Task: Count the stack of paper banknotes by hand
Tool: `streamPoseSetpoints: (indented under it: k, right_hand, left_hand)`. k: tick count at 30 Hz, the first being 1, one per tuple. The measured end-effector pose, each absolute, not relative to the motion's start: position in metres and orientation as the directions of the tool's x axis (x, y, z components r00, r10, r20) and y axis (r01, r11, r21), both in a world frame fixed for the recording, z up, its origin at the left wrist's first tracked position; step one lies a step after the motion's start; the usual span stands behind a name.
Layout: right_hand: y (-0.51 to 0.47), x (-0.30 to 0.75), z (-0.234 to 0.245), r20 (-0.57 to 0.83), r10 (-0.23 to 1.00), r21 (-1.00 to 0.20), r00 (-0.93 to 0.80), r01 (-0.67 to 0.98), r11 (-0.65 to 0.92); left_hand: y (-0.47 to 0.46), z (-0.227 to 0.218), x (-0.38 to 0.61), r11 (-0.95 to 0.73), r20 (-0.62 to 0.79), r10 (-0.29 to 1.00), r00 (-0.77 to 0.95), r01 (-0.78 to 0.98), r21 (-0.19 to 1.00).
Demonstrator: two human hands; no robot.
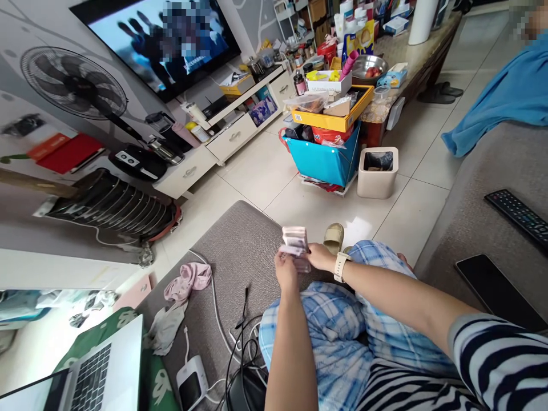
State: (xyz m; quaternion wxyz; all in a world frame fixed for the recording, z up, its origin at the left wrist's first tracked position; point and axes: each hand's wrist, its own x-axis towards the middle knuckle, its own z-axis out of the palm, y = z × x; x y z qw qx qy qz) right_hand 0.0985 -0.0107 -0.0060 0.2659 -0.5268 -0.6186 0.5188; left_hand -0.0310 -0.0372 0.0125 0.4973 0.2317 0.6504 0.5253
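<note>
Gripping blurred stack of pinkish paper slips (pixel 295 235) with left hand (pixel 286 267) and right hand (pixel 319 257), by right edge of gray ottoman (pixel 233 245). Also noting pink cloth (pixel 188 281) on ottoman's left side.

Wall: grey, traced with pale branching lines; a wide television (pixel 188 63) is set against it, screen lit.
Floor: large cream tiles (pixel 244 177) with thin dark joints — glossy enough to shine.
Cabinet: low, white (pixel 222 149), drawers with handles, running below the television.
Table: brown stone-look top (pixel 413 60), its near end beside the tiled walkway.
Seating: grey-brown woven upholstery, one section (pixel 233 237) at centre, another (pixel 466 188) at right.
Light: soft and bright — strongest at lower left.
</note>
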Motion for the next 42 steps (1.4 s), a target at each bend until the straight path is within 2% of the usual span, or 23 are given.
streamPoseSetpoints:
  k: [3, 5, 8, 10, 12, 14, 16, 19, 22, 25, 26, 28, 30, 32, 36, 42]
  right_hand:
    - [0.000, 0.110, 0.001, -0.257, 0.932, -0.962, -0.256, 0.163, -0.221]
    - [0.004, 0.118, 0.005, -0.258, 0.941, -0.966, -0.219, 0.034, -0.257]
    - [0.005, 0.125, 0.009, -0.235, 0.957, -0.970, -0.172, -0.028, -0.243]
    - [0.002, 0.127, 0.013, -0.212, 0.962, -0.972, -0.172, -0.063, -0.225]
    - [-0.002, 0.127, 0.018, -0.190, 0.961, -0.961, -0.202, -0.164, -0.224]
    - [-0.005, 0.128, 0.025, -0.177, 0.947, -0.906, -0.269, -0.330, -0.264]
    - [-0.006, 0.130, 0.033, -0.181, 0.902, -0.797, -0.392, -0.479, -0.368]
    - [-0.003, 0.135, 0.041, -0.226, 0.794, -0.627, -0.564, -0.539, -0.562]
    - [0.001, 0.140, 0.043, -0.269, 0.759, -0.516, -0.593, -0.577, -0.634]
    - [0.005, 0.142, 0.042, -0.305, 0.755, -0.450, -0.581, -0.610, -0.652]
    - [0.005, 0.143, 0.041, -0.321, 0.748, -0.433, -0.581, -0.613, -0.661]
    - [0.006, 0.144, 0.040, -0.337, 0.725, -0.399, -0.601, -0.606, -0.688]
    - [0.007, 0.146, 0.039, -0.320, 0.695, -0.368, -0.644, -0.592, -0.718]
    - [0.007, 0.146, 0.039, -0.295, 0.666, -0.341, -0.685, -0.576, -0.743]
    - [0.007, 0.145, 0.038, -0.313, 0.626, -0.309, -0.714, -0.547, -0.778]
    - [0.005, 0.145, 0.042, -0.314, 0.601, -0.268, -0.735, -0.538, -0.799]
  left_hand:
    - [-0.044, 0.028, -0.026, 0.409, -0.395, 0.791, -0.468, -0.076, 0.909]
    - [-0.049, 0.036, -0.020, 0.438, -0.441, 0.839, -0.320, -0.085, 0.895]
    - [-0.053, 0.041, -0.013, 0.364, -0.382, 0.906, -0.182, -0.124, 0.923]
    - [-0.055, 0.042, -0.009, 0.276, -0.293, 0.946, -0.137, -0.128, 0.953]
    - [-0.056, 0.041, -0.005, 0.188, -0.203, 0.974, -0.096, -0.152, 0.970]
    - [-0.057, 0.041, -0.002, 0.137, -0.149, 0.988, -0.050, -0.197, 0.971]
    - [-0.058, 0.042, 0.002, 0.147, -0.150, 0.989, 0.004, -0.233, 0.961]
    - [-0.061, 0.045, 0.006, 0.209, -0.196, 0.977, 0.081, -0.225, 0.952]
    - [-0.063, 0.051, 0.007, 0.169, -0.166, 0.984, 0.061, -0.057, 0.984]
    - [-0.066, 0.060, 0.005, -0.017, 0.037, 0.995, -0.095, 0.199, 0.980]
    - [-0.066, 0.062, 0.004, -0.090, 0.123, 0.986, -0.111, 0.266, 0.960]
    - [-0.066, 0.063, 0.003, -0.228, 0.262, 0.965, -0.020, 0.432, 0.873]
    - [-0.065, 0.059, 0.002, -0.351, 0.341, 0.930, 0.134, 0.595, 0.723]
    - [-0.063, 0.053, 0.000, -0.434, 0.398, 0.890, 0.224, 0.684, 0.586]
    - [-0.062, 0.046, -0.001, -0.487, 0.449, 0.848, 0.283, 0.750, 0.448]
    - [-0.063, 0.047, 0.000, -0.505, 0.458, 0.832, 0.313, 0.769, 0.392]
